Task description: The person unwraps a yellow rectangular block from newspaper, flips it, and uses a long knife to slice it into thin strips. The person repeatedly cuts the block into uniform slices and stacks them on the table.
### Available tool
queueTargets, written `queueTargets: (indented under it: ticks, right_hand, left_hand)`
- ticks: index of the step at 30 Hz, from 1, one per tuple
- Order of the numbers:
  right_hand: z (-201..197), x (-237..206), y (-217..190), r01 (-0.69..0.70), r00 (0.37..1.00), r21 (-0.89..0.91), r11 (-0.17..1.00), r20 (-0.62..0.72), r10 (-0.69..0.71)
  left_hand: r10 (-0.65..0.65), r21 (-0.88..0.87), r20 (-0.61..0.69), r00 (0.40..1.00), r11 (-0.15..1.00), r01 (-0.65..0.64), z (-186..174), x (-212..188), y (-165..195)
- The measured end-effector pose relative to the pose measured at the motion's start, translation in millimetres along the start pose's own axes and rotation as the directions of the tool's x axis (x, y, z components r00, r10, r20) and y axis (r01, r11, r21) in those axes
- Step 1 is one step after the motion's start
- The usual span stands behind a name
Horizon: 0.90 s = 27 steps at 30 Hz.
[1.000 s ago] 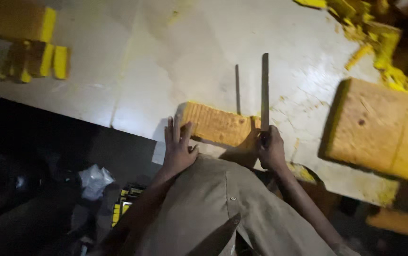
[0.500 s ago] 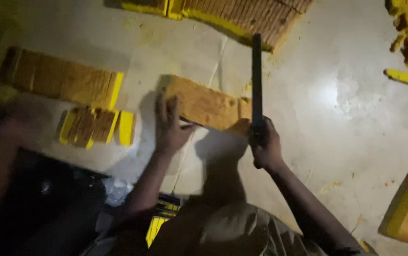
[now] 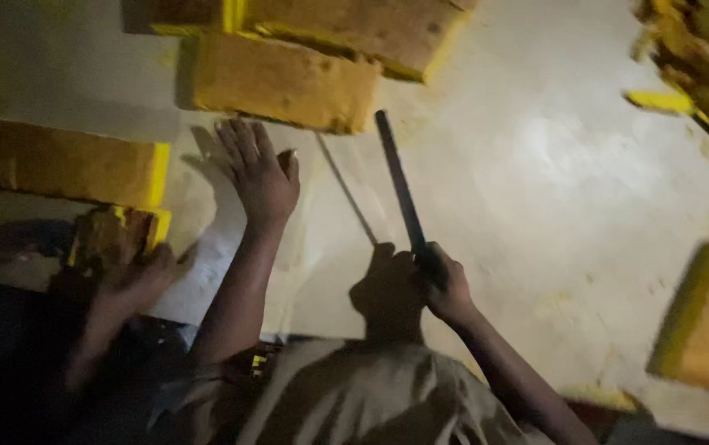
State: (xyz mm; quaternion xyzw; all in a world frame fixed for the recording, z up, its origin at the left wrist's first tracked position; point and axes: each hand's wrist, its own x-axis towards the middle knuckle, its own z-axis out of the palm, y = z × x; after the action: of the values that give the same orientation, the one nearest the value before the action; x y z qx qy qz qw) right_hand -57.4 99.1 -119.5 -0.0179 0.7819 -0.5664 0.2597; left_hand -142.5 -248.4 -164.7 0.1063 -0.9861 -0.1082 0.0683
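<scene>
Long blade point(image 3: 400, 185), where does the person have it?
— The right hand point(image 3: 445, 284), nearest the body, is clenched round its handle. The blade slants up and away over the pale table point(image 3: 552, 181), its tip near the yellow block point(image 3: 284, 82).
— And the other hand?
— The left hand point(image 3: 260, 173) lies open on bare table, fingers spread, gripping nothing. Its fingertips stop just short of that block. At lower left a co-worker's hand point(image 3: 136, 280) rests by a small yellow piece point(image 3: 115, 235).
— Which step does that look like?
— Between cuts, judging by the blade clear of any block. The next move calls for a block steadied under the left palm and the edge squared to it, well off the fingers.
— What differs from half a second back?
— Then the left hand pressed a block lying against the blade, which pointed straight away. Now the palm is on the table, the blade has tilted left, and the view has shifted.
— Farther off?
— A bigger slab point(image 3: 363, 29) behind the block.
</scene>
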Motion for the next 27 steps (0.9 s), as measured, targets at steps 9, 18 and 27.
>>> queueTargets:
  ticks: [9, 18, 27]
  right_hand:
    - [-90.6, -243.2, 113.8, 0.057, 0.982, -0.193, 0.980, -0.165, -0.089]
    - [-186.2, -445.5, 209.6, -0.285, 0.853, -0.123, 0.951, -0.484, 0.193]
    - [-253.9, -475.0, 239.7, -0.168, 0.800, -0.079, 0.983, -0.594, 0.089]
  left_hand:
    - [0.138, -0.005, 0.222, 0.965, 0.990, -0.140, -32.8, -245.3, 117.9]
    - [0.463, -0.231, 0.136, 0.876, 0.874, -0.426, 11.1, -414.2, 317.4]
    - [0.907, -0.352, 0.160, 0.389, 0.420, -0.836, 35.6, -396.7, 515.4]
